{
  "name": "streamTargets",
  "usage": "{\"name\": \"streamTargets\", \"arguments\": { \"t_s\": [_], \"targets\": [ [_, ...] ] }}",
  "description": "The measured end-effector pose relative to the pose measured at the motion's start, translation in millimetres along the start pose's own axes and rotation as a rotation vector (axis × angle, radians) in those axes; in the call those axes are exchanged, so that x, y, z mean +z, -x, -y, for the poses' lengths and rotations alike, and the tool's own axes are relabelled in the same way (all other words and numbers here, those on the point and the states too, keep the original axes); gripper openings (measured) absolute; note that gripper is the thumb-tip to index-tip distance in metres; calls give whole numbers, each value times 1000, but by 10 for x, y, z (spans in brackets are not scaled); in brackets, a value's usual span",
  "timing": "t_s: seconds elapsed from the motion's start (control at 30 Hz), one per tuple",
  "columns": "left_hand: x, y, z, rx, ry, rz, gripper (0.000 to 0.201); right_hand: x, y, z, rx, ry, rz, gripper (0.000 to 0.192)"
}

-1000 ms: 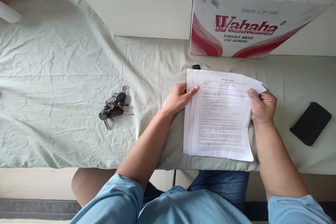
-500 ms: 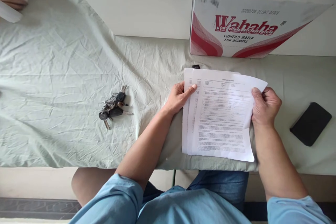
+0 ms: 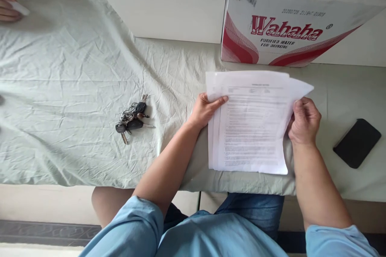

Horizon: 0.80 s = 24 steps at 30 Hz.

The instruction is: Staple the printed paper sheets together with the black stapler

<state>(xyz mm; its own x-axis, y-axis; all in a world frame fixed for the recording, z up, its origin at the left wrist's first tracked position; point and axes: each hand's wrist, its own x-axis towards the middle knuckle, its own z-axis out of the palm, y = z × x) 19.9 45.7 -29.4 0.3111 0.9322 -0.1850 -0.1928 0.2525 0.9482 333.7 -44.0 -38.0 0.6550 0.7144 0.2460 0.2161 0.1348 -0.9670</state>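
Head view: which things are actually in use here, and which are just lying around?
In use:
- printed sheets, a fanned stack
- left hand, thumb on the stack's left edge
- right hand, gripping the right edge

Lying about:
- bunch of keys on the cloth
- black phone
- Wahaha water carton
- another person's hand, far left corner

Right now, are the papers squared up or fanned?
Fanned. The papers show offset edges along the left side and a corner sticking out top right, gripped by left hand and right hand.
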Motion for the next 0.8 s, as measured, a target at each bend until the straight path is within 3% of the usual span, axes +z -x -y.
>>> {"name": "streamTargets", "arguments": {
  "t_s": [0.17,0.3,0.37,0.43,0.5,0.63,0.73,0.8],
  "targets": [
    [-113,-183,91,137,200,-298,74,-45,-35,84,293,-198,334,80],
    [-180,-311,151,190,314,-386,75,-17,24,159,342,-271,491,95],
    [-166,-324,159,200,328,-388,77,36,104,157,340,-249,551,86],
    [-127,-296,140,197,314,-344,78,97,189,143,278,-163,498,72],
    [-90,-241,93,185,316,-272,81,135,230,146,165,-83,354,65],
    [-142,-136,-36,176,319,-124,83,47,59,245,-110,-149,86,51],
    [-306,-126,-115,212,270,-45,67,-106,-163,316,-341,-251,34,47],
    [-427,-148,-144,259,213,6,56,-187,-234,324,-400,-275,33,53]
  ]
}}
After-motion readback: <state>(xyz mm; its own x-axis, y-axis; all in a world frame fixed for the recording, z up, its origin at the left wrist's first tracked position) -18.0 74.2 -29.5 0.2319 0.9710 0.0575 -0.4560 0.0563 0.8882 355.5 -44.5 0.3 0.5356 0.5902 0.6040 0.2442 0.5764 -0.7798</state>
